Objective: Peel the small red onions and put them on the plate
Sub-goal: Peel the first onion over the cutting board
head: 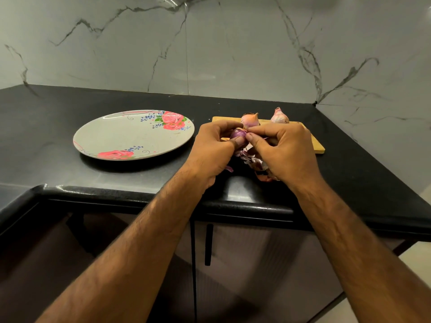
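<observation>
Both hands meet just above the black countertop (140, 173), close to its front edge and towards its right end. The left hand (213, 150) is curled around a small red onion (238, 134), the thumb pressed under it and the fingers wrapped over the top, so only a glossy purple patch shows between the two hands. The right hand (283, 150) is curled as well, thumb and forefinger pinching the onion at its right side; whether a loose strip of skin sits between them I cannot tell. Under the hands a heap of torn pinkish peels (250, 160) lies on the countertop near the front edge. Behind the hands a wooden cutting board (314, 143) lies towards the back right corner. On its far edge sit the left unpeeled onion (250, 120) and the right unpeeled onion (279, 117), a little apart, dry skins on. A round plate (116, 136) painted with pink roses rests on the countertop left of the hands, near the left hand but not touching it
</observation>
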